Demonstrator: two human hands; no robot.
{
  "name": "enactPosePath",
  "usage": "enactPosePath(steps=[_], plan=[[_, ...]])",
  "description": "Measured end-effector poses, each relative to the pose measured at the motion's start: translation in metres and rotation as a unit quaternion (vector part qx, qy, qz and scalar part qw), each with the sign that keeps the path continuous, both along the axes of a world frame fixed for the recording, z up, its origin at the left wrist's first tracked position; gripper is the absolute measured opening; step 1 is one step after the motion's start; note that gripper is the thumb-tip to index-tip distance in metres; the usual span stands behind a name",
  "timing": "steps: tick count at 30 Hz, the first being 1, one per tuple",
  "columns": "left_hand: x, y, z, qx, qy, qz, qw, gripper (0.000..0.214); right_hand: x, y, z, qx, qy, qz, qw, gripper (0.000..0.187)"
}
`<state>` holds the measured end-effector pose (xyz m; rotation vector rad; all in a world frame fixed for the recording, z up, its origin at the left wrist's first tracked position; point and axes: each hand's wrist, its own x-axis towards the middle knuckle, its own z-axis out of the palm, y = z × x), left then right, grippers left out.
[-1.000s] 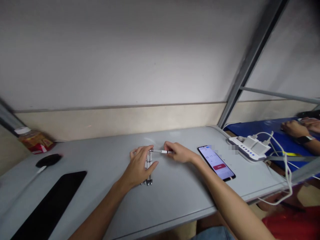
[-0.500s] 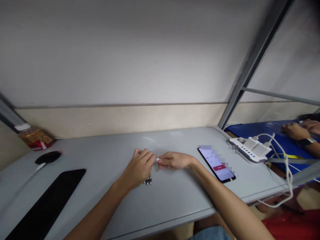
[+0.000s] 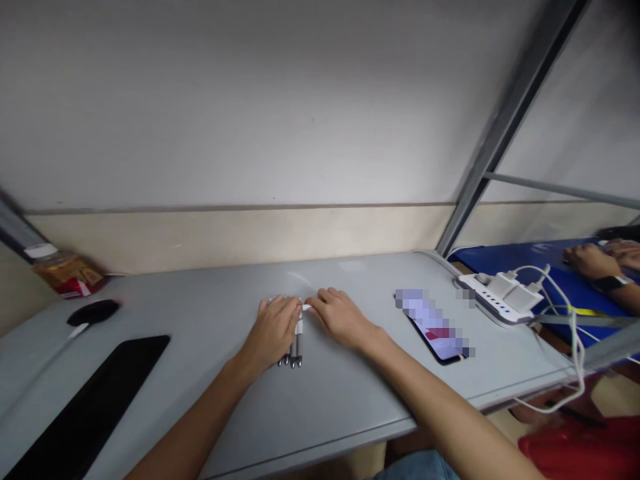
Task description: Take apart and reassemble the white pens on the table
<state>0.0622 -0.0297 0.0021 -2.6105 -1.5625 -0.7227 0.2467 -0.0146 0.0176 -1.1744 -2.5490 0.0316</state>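
Several pens [image 3: 299,347] with white barrels, grey grips and silver tips lie side by side on the desk, tips toward me. My left hand [image 3: 274,328] is closed over them from the left and hides most of their length. A small white strip [image 3: 306,308] bridges the gap between my two hands near the pens' far ends. My right hand [image 3: 343,320] is closed at its near end, the thumb and fingers pinching the strip. Whether the strip is tape or paper I cannot tell.
On the right are a phone [image 3: 435,330] with a lit screen and a white power strip [image 3: 497,300] with chargers and cables. A black slab [image 3: 95,407], a black charging puck [image 3: 95,312] and a bottle [image 3: 67,273] are on the left. Another person's hands [image 3: 593,262] rest on a blue table.
My right hand has shifted slightly up and turned, knuckles now facing up. My left hand has moved a little left, and more of the pens shows beside it.
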Motion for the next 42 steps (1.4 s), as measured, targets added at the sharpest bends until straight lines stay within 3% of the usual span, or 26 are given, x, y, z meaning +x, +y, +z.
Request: enactPosePath(steps=[4,8,14,19,24,29,36,42], plan=[[0.001,-0.002,0.0,-0.011,0.007,-0.017,1.0,0.023,0.0,0.003,-0.006,-0.013,0.005,-0.007,1.0,0.019],[0.002,-0.002,0.0,-0.009,0.032,-0.019,0.999,0.024,0.0,0.002,-0.006,-0.055,0.016,-0.015,0.998,0.022],[0.001,0.002,-0.004,0.021,0.079,0.013,0.997,0.028,-0.004,0.001,-0.007,-0.009,0.025,0.003,1.0,0.029],[0.002,0.002,-0.006,-0.005,0.073,0.015,0.997,0.03,-0.004,0.002,-0.008,-0.002,0.032,0.006,0.999,0.015],[0.003,-0.001,-0.002,-0.032,0.018,-0.014,0.999,0.026,0.001,0.004,-0.01,-0.031,0.068,0.032,0.997,0.019],[0.0,0.0,-0.004,-0.027,0.031,-0.021,0.999,0.024,0.001,0.005,-0.013,-0.051,0.031,0.036,0.998,0.03],[0.0,0.002,-0.007,-0.006,0.065,-0.015,0.998,0.031,0.004,0.005,-0.008,-0.08,0.039,0.015,0.996,0.02],[-0.001,0.002,0.0,0.004,0.068,0.017,0.998,0.033,0.003,0.003,-0.005,-0.038,0.077,0.027,0.996,0.027]])
